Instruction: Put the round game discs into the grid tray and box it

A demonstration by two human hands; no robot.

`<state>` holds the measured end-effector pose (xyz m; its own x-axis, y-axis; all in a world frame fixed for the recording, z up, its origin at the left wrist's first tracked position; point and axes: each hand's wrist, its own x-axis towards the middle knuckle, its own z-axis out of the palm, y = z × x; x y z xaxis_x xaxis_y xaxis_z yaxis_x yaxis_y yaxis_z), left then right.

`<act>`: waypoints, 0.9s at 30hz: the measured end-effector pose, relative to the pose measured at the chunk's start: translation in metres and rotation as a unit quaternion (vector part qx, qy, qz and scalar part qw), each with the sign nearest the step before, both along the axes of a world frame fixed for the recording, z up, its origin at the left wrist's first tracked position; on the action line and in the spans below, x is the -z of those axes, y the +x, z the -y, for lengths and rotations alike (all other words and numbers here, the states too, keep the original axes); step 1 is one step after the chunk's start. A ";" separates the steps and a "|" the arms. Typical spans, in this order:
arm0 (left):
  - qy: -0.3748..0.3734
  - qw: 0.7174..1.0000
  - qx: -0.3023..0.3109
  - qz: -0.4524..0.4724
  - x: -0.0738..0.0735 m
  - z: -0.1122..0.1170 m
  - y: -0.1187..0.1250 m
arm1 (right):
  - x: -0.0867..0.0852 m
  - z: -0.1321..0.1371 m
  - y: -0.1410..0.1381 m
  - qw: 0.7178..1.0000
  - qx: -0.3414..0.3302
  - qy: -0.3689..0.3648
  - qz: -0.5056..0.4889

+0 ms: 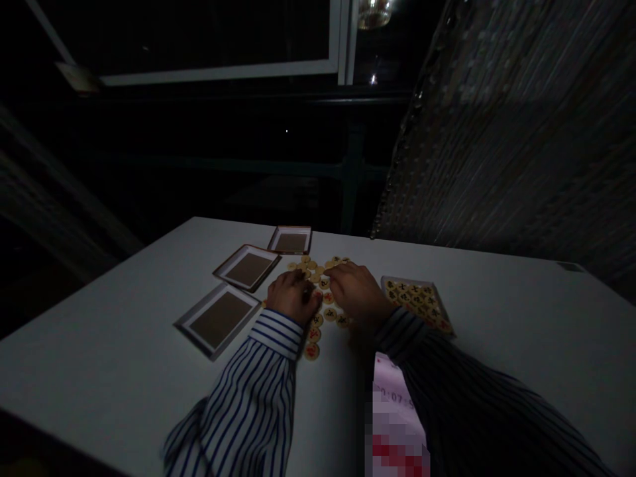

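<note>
Round pale-wood Chinese chess pieces (330, 315) with black or red characters lie loose in the middle of the white table (149, 285). My left hand (293, 296) is over their left side, its fingers curled in and its thumb near a red-marked piece; the shadow hides what lies between them. On the other side, my right hand (358, 291) reaches across the pieces with its fingers extended, the fingertips near the far ones. Several pieces are partly covered by both hands. A shallow box (444, 301) to the right of my right hand holds rows of pieces.
Three shallow trays with brown bottoms stand on the left: a near one (175, 323), a middle one (215, 271) and a far one (310, 242). A lit phone screen (390, 381) lies under my right forearm. A bead curtain (477, 152) hangs behind the table; the room is dark.
</note>
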<state>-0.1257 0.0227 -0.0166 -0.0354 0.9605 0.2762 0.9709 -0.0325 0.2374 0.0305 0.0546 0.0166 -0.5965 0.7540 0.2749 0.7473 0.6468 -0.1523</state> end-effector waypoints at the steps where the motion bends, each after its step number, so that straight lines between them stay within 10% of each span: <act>1: 0.002 1.000 -0.001 -0.003 0.001 0.000 0.002 | 0.001 0.000 0.001 1.000 0.000 -0.002 -0.005; 27: 0.015 0.999 -0.043 -0.008 0.009 -0.002 0.015 | 0.006 -0.001 0.001 1.000 -0.010 -0.007 -0.018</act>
<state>-0.1107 0.0251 -0.0257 -0.1136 0.9451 0.3064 0.9741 0.0452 0.2216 0.0313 0.0553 0.0104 -0.6007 0.7464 0.2863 0.7286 0.6585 -0.1881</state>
